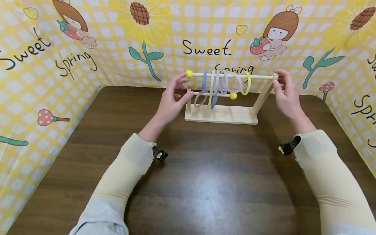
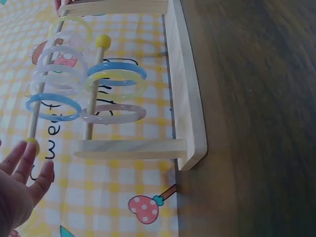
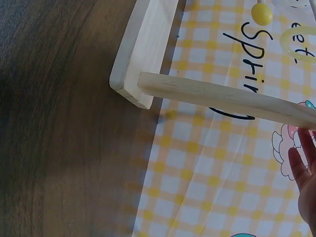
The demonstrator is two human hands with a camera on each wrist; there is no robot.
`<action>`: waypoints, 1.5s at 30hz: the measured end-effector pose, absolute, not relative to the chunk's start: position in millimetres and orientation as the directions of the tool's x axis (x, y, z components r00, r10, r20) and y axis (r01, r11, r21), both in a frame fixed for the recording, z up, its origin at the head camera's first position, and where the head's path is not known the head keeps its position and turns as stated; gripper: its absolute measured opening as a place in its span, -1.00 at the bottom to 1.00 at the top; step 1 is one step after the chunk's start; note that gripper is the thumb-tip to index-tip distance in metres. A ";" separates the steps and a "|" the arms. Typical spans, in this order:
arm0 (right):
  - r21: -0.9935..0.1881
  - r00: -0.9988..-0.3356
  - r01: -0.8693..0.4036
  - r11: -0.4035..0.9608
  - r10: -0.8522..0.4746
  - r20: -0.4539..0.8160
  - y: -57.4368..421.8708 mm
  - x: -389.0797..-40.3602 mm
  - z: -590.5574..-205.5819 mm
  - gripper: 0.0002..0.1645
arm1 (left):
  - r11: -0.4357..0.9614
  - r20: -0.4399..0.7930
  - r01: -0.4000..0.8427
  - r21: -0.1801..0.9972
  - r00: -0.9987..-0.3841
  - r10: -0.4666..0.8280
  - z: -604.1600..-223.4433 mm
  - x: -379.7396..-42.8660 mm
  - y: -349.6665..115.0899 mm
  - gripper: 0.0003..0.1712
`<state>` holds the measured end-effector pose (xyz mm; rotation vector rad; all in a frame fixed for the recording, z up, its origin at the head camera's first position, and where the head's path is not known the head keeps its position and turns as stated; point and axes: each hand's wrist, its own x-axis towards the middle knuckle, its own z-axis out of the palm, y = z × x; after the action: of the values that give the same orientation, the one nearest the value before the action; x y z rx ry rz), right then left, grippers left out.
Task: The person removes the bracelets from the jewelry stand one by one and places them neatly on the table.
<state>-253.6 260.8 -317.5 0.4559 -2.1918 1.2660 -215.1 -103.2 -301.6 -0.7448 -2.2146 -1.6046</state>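
Note:
A wooden stand with two horizontal rods sits at the back of the table. Its upper rod carries several translucent rings, a blue ring at the left and a yellow ring at the right. On the lower rod hang a pinkish ring, a yellow ring and a blue ring. My left hand, fingers spread, touches the yellow ball ending the upper rod. At the top of the tall right post, my right hand rests its fingertips, fairly straight.
The dark wooden table extends in front of the stand. Close behind and at both sides rises a yellow checked cloth with printed figures. Another yellow ball caps the lower rod.

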 end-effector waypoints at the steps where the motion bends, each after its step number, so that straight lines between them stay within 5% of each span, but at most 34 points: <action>1: -0.679 -0.786 -0.541 0.496 -0.011 0.619 261.0 -253.9 -317.9 -0.62 | 0.236 0.519 0.565 0.791 -0.823 0.232 -306.2 -219.9 -102.9 -0.40; 45: -0.760 -0.830 -0.501 0.413 0.020 0.558 259.8 -253.2 -316.5 -0.63 | 0.211 0.483 0.487 0.847 -0.872 0.077 -335.3 -264.4 -61.0 -0.77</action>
<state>-253.2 259.8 -316.5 0.4086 -2.1846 1.4171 -264.4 -61.0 -335.3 -0.5274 -2.1553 -1.7035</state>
